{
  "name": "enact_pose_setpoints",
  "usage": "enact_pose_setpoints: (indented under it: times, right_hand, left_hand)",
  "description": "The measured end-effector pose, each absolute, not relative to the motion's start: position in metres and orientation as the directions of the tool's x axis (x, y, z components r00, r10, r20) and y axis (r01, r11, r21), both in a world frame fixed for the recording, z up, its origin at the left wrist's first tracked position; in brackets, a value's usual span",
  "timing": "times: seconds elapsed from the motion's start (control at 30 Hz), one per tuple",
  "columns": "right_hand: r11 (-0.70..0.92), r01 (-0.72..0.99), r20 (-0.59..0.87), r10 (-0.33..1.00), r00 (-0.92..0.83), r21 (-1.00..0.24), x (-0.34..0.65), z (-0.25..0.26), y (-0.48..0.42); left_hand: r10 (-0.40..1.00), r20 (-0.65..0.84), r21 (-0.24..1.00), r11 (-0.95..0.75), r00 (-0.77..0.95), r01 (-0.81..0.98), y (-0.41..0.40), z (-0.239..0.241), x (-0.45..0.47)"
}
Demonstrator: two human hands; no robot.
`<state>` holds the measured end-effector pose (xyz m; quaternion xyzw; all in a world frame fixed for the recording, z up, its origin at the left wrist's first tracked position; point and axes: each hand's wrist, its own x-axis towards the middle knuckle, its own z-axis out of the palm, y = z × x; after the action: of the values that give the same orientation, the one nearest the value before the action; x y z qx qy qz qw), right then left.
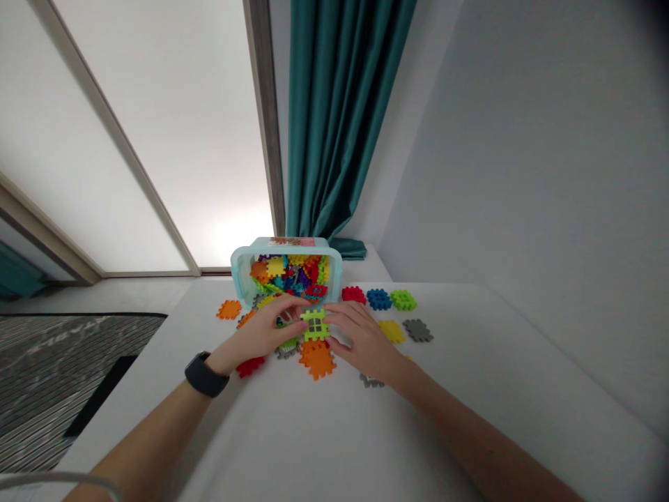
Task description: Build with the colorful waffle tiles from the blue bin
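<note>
A lime-green window-shaped interlocking block (316, 336) with notched edges is held between my two hands. My left hand (269, 326), with a dark watch (207, 374) on its wrist, pinches the block's left edge between thumb and fingers. On the opposite edge are the fingertips of my right hand (363, 338), curled around that side. Just below the block lies an orange notched tile (318, 360) on the white table. Grey and green pieces lie partly hidden beneath my left hand, and a red piece (251, 367) shows by its wrist.
Behind my hands, a light-blue bin (241, 279) on its side holds many colourful pieces. Red (354, 294), blue (379, 299), green (403, 300), yellow (391, 331) and grey (417, 330) tiles lie to the right. Another orange tile (228, 309) is at the left. A teal curtain (334, 125) hangs behind.
</note>
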<state>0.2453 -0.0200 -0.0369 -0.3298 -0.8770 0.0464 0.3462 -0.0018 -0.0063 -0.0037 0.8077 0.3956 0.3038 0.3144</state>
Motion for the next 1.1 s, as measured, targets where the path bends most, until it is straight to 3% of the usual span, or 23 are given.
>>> enact_pose_setpoints:
  times: [0.17, 0.4, 0.53, 0.73, 1.1]
  right_hand:
    - [0.751, 0.558, 0.594, 0.64, -0.486, -0.353, 0.247, -0.034, -0.019]
    - [0.751, 0.546, 0.592, 0.645, -0.484, -0.372, 0.245, -0.03, -0.019]
    - [0.781, 0.553, 0.614, 0.595, -0.518, -0.29, 0.245, -0.03, -0.019]
    - [0.83, 0.54, 0.658, 0.486, -0.575, -0.141, 0.246, -0.035, -0.019]
    - [0.822, 0.539, 0.666, 0.508, -0.546, -0.184, 0.244, -0.036, -0.018]
  left_hand:
    - [0.726, 0.403, 0.508, -0.684, 0.558, 0.523, -0.009, -0.002, -0.002]
    - [0.673, 0.491, 0.292, -0.726, 0.554, 0.623, -0.008, -0.013, 0.0]
    - [0.638, 0.528, 0.202, -0.736, 0.561, 0.647, -0.009, -0.013, -0.001]
    - [0.579, 0.579, 0.133, -0.762, 0.574, 0.634, -0.01, -0.017, 0.001]
    - [0.577, 0.606, 0.12, -0.747, 0.548, 0.654, -0.009, -0.024, 0.003]
